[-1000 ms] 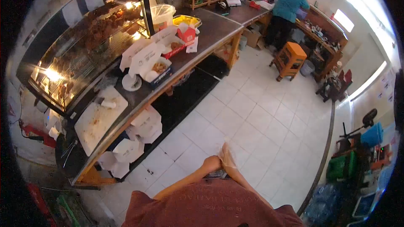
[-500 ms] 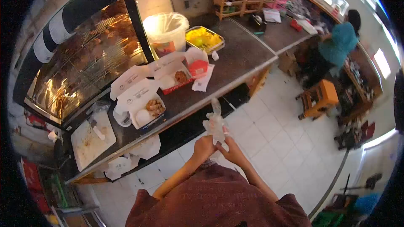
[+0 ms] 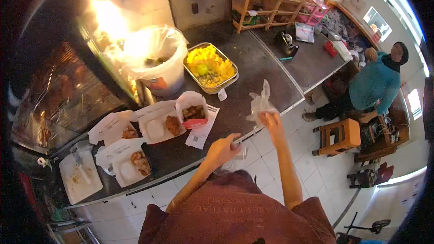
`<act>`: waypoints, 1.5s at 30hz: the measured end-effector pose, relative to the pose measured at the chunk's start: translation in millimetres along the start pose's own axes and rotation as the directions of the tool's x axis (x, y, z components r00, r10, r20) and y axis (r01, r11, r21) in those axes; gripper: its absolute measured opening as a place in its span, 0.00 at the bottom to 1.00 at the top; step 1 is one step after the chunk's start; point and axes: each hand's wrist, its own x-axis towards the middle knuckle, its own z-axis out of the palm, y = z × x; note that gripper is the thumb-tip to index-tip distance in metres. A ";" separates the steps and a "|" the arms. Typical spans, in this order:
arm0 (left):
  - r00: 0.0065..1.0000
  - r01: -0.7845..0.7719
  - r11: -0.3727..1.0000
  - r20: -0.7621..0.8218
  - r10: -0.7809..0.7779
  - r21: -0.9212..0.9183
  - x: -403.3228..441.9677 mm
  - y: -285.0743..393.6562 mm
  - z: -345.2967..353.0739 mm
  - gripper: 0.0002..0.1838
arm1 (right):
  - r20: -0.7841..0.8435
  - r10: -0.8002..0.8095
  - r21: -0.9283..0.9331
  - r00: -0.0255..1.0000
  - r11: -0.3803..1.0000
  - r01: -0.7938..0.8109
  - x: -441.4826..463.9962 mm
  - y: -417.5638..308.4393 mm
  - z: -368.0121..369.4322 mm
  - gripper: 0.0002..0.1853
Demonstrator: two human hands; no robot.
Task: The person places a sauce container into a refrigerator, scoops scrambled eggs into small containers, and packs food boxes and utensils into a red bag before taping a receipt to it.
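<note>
My right hand (image 3: pixel 271 124) pinches a thin clear plastic glove (image 3: pixel 261 104), which stands up limply above the counter's front edge. Lower and to the left, my left hand (image 3: pixel 222 150) is closed, with thumb and fingertips together; a bit of clear film shows beside it, but what it grips I cannot make out. Left of my hands, open takeaway boxes lie on the dark counter. One box (image 3: pixel 127 178) holds rice and fried chicken pieces, another box (image 3: pixel 158 136) holds rice and a chicken piece, and a red-and-white box (image 3: pixel 192 99) holds browned pieces.
A metal tray of yellow food (image 3: pixel 210 63) stands beside a lined white bucket (image 3: pixel 169 79). At far left are a white cutting board (image 3: pixel 79 187) and a glass food cabinet (image 3: pixel 63 90). A person in teal (image 3: pixel 375 81) sits near an orange stool (image 3: pixel 339 136) at right.
My hands were together on the plastic glove; now they are apart, the right one raised to the right with the glove. My view has shifted, and the person in teal has turned.
</note>
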 end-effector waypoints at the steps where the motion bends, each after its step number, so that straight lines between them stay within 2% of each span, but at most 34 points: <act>1: 0.999 -0.024 0.999 -0.027 0.024 -0.026 10.5 -3.0 0.7 0.20 | -0.024 -0.007 0.004 1.000 1.000 0.007 19.5 0.7 -11.0 0.09; 2: 0.999 0.019 0.995 -0.033 -0.023 -0.098 20.4 -1.5 -0.5 0.13 | -0.025 -0.029 -0.037 0.999 0.999 0.028 41.0 -1.2 -21.9 0.08; 4: 0.997 0.026 0.997 -0.065 -0.031 -0.071 39.8 -3.7 -4.0 0.11 | 0.001 -0.080 -0.123 0.997 0.989 0.080 90.3 -11.1 -39.2 0.08; 5: 0.995 0.036 0.998 -0.089 -0.041 -0.059 48.1 -4.1 -4.0 0.11 | 0.047 -0.144 -0.268 0.988 0.951 0.152 121.7 -13.9 -49.2 0.08; 6: 0.991 0.019 0.998 -0.136 -0.011 0.057 58.9 4.3 -9.7 0.08 | 0.107 -0.197 -0.401 0.975 0.888 0.224 155.7 -13.6 -59.8 0.09; 8: 0.960 -0.059 0.995 -0.268 0.078 0.079 82.1 4.4 1.6 0.07 | 0.233 -0.050 -0.440 0.971 0.885 0.151 222.0 -12.7 -79.1 0.10; 9: 0.934 -0.096 0.990 -0.334 0.125 0.103 96.3 3.7 7.6 0.06 | 0.227 -0.084 -0.538 0.970 0.820 0.197 245.3 -16.3 -77.5 0.10; 10: 0.895 -0.168 0.965 -0.379 0.235 0.202 111.1 -3.6 18.4 0.05 | 0.226 -0.121 -0.625 0.966 0.743 0.240 263.1 -22.0 -73.9 0.10; 11: 0.895 -0.158 0.953 -0.369 0.249 0.260 126.4 -14.8 34.2 0.06 | 0.229 -0.159 -0.703 0.960 0.655 0.276 276.1 -25.4 -73.0 0.10; 14: 0.905 -0.106 0.903 -0.335 0.261 0.417 169.6 -53.2 88.4 0.07 | 0.218 -0.197 -0.952 0.956 0.172 0.253 295.4 -53.3 -41.4 0.10; 16: 0.927 -0.067 0.860 -0.288 0.241 0.506 185.0 -77.1 121.1 0.09 | 0.376 -0.413 -0.816 0.829 0.277 0.508 285.5 -55.9 10.2 0.10; 17: 0.920 -0.063 0.863 -0.307 0.245 0.501 194.2 -85.6 129.6 0.10 | 0.466 -0.245 -0.764 0.850 0.374 0.526 290.4 -46.7 39.4 0.11; 18: 0.913 -0.059 0.869 -0.326 0.246 0.491 200.6 -91.8 138.9 0.11 | 0.582 -0.314 -0.592 0.750 0.469 0.656 284.9 -36.9 67.1 0.12; 19: 0.906 -0.055 0.877 -0.345 0.244 0.477 203.7 -93.6 146.3 0.12 | 0.670 -0.131 -0.592 0.731 0.500 0.632 288.9 -18.8 93.6 0.13; 20: 0.916 -0.026 0.885 -0.344 0.207 0.465 205.7 -87.6 146.6 0.13 | 0.699 0.037 -0.634 0.714 0.494 0.595 288.7 3.5 122.3 0.13; 22: 0.927 0.027 0.892 -0.345 0.146 0.451 212.1 -74.6 133.8 0.17 | 0.703 0.025 -0.687 0.710 0.279 0.670 280.6 42.8 162.0 0.13; 25: 0.957 0.204 0.854 -0.283 -0.070 0.478 214.2 -83.7 127.5 0.25 | 0.684 -0.124 -0.711 0.719 0.112 0.695 274.6 80.0 190.4 0.12; 26: 0.943 0.256 0.858 -0.311 -0.120 0.445 210.9 -85.6 126.3 0.27 | 0.724 -0.005 -0.689 0.690 0.050 0.723 281.2 87.3 192.7 0.11; 28: 0.904 0.355 0.860 -0.368 -0.216 0.368 209.6 -66.8 108.6 0.30 | 0.683 -0.160 -0.704 0.713 0.118 0.700 286.3 101.8 191.8 0.10; 29: 0.874 0.347 0.880 -0.453 -0.178 0.324 207.3 -62.0 100.1 0.29 | 0.654 -0.238 -0.705 0.718 0.149 0.693 290.2 107.8 190.5 0.10; 30: 0.833 0.333 0.900 -0.535 -0.140 0.283 203.2 -60.4 90.6 0.28 | 0.663 -0.300 -0.698 0.686 0.083 0.711 287.9 93.8 186.5 0.10; 31: 0.785 0.312 0.918 -0.611 -0.105 0.243 198.6 -60.5 83.5 0.27 | 0.648 -0.161 -0.722 0.745 0.181 0.668 290.8 84.7 184.8 0.12; 32: 0.756 0.470 0.881 -0.542 -0.368 0.057 193.2 -61.0 80.8 0.23 | 0.624 -0.015 -0.750 0.781 0.268 0.604 293.5 75.2 182.5 0.13; 33: 0.729 0.479 0.878 -0.568 -0.382 0.024 189.5 -66.6 80.5 0.22 | 0.593 0.133 -0.779 0.794 0.343 0.525 296.5 64.7 179.0 0.14; 35: 0.674 0.492 0.870 -0.615 -0.409 -0.040 183.9 -81.7 81.4 0.20 | 0.698 0.216 -0.710 0.683 0.335 0.619 302.3 47.8 170.0 0.15; 36: 0.697 0.460 0.887 -0.637 -0.330 0.045 182.3 -82.9 78.3 0.18 | 0.755 0.177 -0.652 0.631 0.296 0.698 306.7 46.9 167.8 0.13; 38: 0.674 0.437 0.899 -0.665 -0.320 0.010 184.9 -76.6 68.4 0.19 | 0.738 0.347 -0.670 0.579 0.277 0.688 330.5 61.9 160.0 0.13; 39: 0.663 0.425 0.905 -0.679 -0.316 -0.005 186.9 -75.4 63.8 0.20 | 0.642 0.532 -0.748 0.552 0.279 0.602 360.1 88.7 159.2 0.15; 40: 0.615 0.368 0.899 -0.663 -0.428 -0.239 189.8 -78.7 62.8 0.22 | 0.582 0.627 -0.797 0.517 0.315 0.515 366.0 91.0 159.4 0.17; 41: 0.575 0.290 0.840 -0.618 -0.537 -0.459 192.6 -83.0 63.6 0.24 | 0.514 0.714 -0.845 0.475 0.328 0.422 371.4 92.5 159.8 0.18; 42: 0.545 0.197 0.731 -0.548 -0.635 -0.653 195.4 -85.8 63.2 0.26 | 0.506 0.733 -0.861 0.455 0.392 0.325 360.3 68.1 163.1 0.18; 43: 0.519 0.115 0.631 -0.496 -0.696 -0.767 197.9 -84.5 59.1 0.29 | 0.500 0.751 -0.865 0.431 0.448 0.225 346.4 39.4 167.3 0.17; 44: 0.498 0.026 0.515 -0.436 -0.750 -0.857 200.5 -80.1 51.2 0.31 | 0.674 0.527 -0.738 0.517 0.516 0.435 339.1 25.4 169.3 0.14; 45: 0.481 -0.068 0.386 -0.369 -0.795 -0.920 203.4 -76.6 42.6 0.33 | 0.789 0.258 -0.608 0.558 0.459 0.648 332.2 12.1 171.1 0.10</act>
